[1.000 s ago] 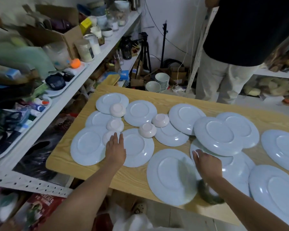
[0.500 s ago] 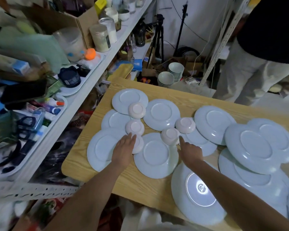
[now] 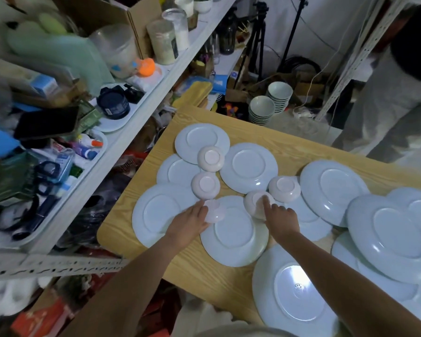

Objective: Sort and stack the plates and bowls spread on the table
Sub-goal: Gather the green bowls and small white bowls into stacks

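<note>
Several pale blue plates lie overlapping on the wooden table (image 3: 187, 271), among them a near plate (image 3: 233, 232) and a large plate (image 3: 299, 297) at the front edge. Several small pinkish bowls rest upside down on the plates. My left hand (image 3: 188, 224) grips the nearest bowl (image 3: 215, 212) from its left side. My right hand (image 3: 281, 218) lies on a second upturned bowl (image 3: 254, 203), fingers over its top and right side. Two more bowls (image 3: 206, 186) (image 3: 210, 158) stand behind, and another bowl (image 3: 284, 188) sits to the right.
A cluttered white shelf (image 3: 122, 142) runs along the table's left side. On the floor beyond the table stand stacked bowls (image 3: 261, 109) and a tripod (image 3: 255, 40). A person in light trousers (image 3: 394, 113) stands at the far right.
My right hand came from the large plate at the right front across to the upturned bowl in the middle. My left hand closed on the nearest bowl. The camera tilted down and left.
</note>
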Demonstrator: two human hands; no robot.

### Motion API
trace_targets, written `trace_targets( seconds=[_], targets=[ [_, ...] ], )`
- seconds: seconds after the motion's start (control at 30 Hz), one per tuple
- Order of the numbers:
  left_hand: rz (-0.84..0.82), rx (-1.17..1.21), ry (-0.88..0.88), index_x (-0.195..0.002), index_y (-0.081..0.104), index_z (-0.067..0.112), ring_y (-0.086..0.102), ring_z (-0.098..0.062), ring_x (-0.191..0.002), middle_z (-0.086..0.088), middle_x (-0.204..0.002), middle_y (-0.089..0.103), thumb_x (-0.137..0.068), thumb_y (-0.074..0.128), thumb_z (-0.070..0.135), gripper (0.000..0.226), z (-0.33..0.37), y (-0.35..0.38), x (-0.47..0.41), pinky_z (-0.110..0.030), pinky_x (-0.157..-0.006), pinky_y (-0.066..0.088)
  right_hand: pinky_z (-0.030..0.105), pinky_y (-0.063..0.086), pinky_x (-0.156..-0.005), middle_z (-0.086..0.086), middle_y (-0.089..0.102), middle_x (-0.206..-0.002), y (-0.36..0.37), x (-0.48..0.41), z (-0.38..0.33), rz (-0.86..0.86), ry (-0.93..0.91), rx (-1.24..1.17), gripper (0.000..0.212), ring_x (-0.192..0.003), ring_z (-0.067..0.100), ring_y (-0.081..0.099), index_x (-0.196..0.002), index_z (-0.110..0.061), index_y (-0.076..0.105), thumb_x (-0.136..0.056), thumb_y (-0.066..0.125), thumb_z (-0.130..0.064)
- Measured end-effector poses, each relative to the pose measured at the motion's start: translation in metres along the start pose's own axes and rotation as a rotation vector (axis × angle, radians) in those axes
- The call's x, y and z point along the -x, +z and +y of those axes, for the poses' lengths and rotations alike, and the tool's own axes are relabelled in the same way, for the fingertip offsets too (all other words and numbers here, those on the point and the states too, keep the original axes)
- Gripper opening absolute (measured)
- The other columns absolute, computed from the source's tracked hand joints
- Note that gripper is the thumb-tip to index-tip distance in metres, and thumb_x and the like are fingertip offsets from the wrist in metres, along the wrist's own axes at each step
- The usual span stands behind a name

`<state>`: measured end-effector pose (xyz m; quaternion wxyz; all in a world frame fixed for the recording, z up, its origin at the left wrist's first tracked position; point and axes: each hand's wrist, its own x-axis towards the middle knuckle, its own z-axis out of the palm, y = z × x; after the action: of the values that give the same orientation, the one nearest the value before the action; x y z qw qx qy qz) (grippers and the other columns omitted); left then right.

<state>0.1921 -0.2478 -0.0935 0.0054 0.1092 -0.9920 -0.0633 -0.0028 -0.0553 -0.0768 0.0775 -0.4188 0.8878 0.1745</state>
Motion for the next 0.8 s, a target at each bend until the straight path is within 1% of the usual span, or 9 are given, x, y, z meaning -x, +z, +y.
trace_targets(
  seconds=[0.07, 0.13, 0.2, 0.27, 0.33, 0.4, 0.6, 0.7, 0.8],
  targets=[
    [0.080, -0.058, -0.025, -0.102, 0.047, 0.012, 0.069, -0.013, -0.063, -0.007, -0.095, 0.073, -0.081, 0.058, 0.044, 0.040, -0.003, 0.003, 0.000, -0.018, -0.037, 0.045, 0.019, 0.020, -0.042, 0.003, 0.051, -0.045, 0.002, -0.005, 0.000, 0.099, -0.019, -0.047, 0.076, -0.033, 0.017, 0.048, -0.105, -0.005, 0.071, -0.031, 0.089, -0.008],
    [0.106, -0.039, -0.084, -0.099, 0.047, 0.011, 0.065, -0.012, -0.056, -0.003, -0.081, 0.070, -0.085, 0.042, 0.043, 0.035, -0.003, 0.001, -0.002, -0.018, -0.036, 0.043, 0.018, 0.019, -0.041, 0.004, 0.045, -0.039, 0.005, -0.008, 0.002, 0.179, -0.049, -0.095, 0.072, -0.027, 0.018, 0.042, -0.092, -0.002, 0.074, -0.021, 0.087, 0.000],
    [0.110, 0.005, -0.165, -0.093, 0.047, 0.013, 0.061, -0.013, -0.050, -0.001, -0.068, 0.063, -0.087, 0.040, 0.042, 0.031, -0.002, -0.001, -0.004, -0.019, -0.034, 0.040, 0.018, 0.021, -0.041, 0.005, 0.044, -0.038, 0.003, -0.008, 0.002, 0.207, -0.070, -0.109, 0.070, -0.027, 0.019, 0.042, -0.088, 0.000, 0.073, -0.019, 0.085, 0.003],
    [0.111, 0.103, -0.299, -0.091, 0.051, 0.011, 0.061, -0.016, -0.053, -0.003, -0.068, 0.061, -0.090, 0.040, 0.041, 0.032, 0.003, -0.006, -0.005, -0.022, -0.037, 0.043, 0.018, 0.023, -0.041, 0.004, 0.044, -0.037, 0.001, -0.007, 0.002, 0.202, -0.074, -0.114, 0.069, -0.027, 0.018, 0.042, -0.085, 0.001, 0.073, -0.017, 0.084, 0.004],
    [0.118, 0.286, -0.482, -0.096, 0.057, 0.005, 0.063, -0.023, -0.072, -0.009, -0.082, 0.063, -0.097, 0.043, 0.034, 0.033, 0.006, -0.011, -0.009, -0.032, -0.055, 0.047, 0.017, 0.027, -0.038, 0.004, 0.044, -0.036, -0.001, -0.007, 0.002, 0.191, -0.078, -0.124, 0.069, -0.026, 0.018, 0.042, -0.083, 0.002, 0.073, -0.015, 0.084, 0.003],
    [0.112, 0.460, -0.615, -0.096, 0.056, 0.002, 0.060, -0.027, -0.083, -0.012, -0.089, 0.062, -0.099, 0.044, 0.029, 0.031, 0.007, -0.012, -0.012, -0.032, -0.065, 0.041, 0.017, 0.031, -0.037, 0.004, 0.045, -0.037, -0.001, -0.006, 0.003, 0.187, -0.080, -0.144, 0.069, -0.026, 0.018, 0.043, -0.083, 0.003, 0.073, -0.015, 0.084, 0.003],
    [0.102, 0.646, -0.775, -0.078, 0.049, 0.006, 0.064, -0.032, -0.079, -0.020, -0.083, 0.065, -0.100, 0.040, 0.025, 0.031, 0.005, -0.017, -0.018, -0.043, -0.069, 0.050, 0.018, 0.033, -0.036, 0.005, 0.049, -0.040, -0.006, -0.001, 0.002, 0.149, -0.065, -0.162, 0.055, -0.028, 0.020, 0.046, -0.076, 0.003, 0.070, -0.023, 0.084, 0.001],
    [0.073, 0.703, -0.826, -0.066, 0.044, 0.007, 0.063, -0.032, -0.075, -0.013, -0.070, 0.059, -0.100, 0.040, 0.018, 0.036, 0.007, -0.018, -0.015, -0.040, -0.063, 0.050, 0.017, 0.033, -0.036, 0.006, 0.050, -0.040, -0.011, 0.000, 0.001, 0.162, -0.030, -0.187, 0.044, -0.028, 0.020, 0.047, -0.069, 0.002, 0.067, -0.029, 0.083, 0.000],
    [0.017, 0.748, -0.855, -0.060, 0.041, 0.010, 0.060, -0.027, -0.068, -0.006, -0.063, 0.053, -0.099, 0.041, 0.016, 0.040, 0.008, -0.019, -0.009, -0.024, -0.046, 0.042, 0.015, 0.025, -0.036, 0.005, 0.047, -0.038, -0.014, -0.003, 0.002, 0.160, 0.008, -0.255, 0.037, -0.026, 0.020, 0.045, -0.060, -0.001, 0.063, -0.030, 0.082, 0.001]
  ],
)
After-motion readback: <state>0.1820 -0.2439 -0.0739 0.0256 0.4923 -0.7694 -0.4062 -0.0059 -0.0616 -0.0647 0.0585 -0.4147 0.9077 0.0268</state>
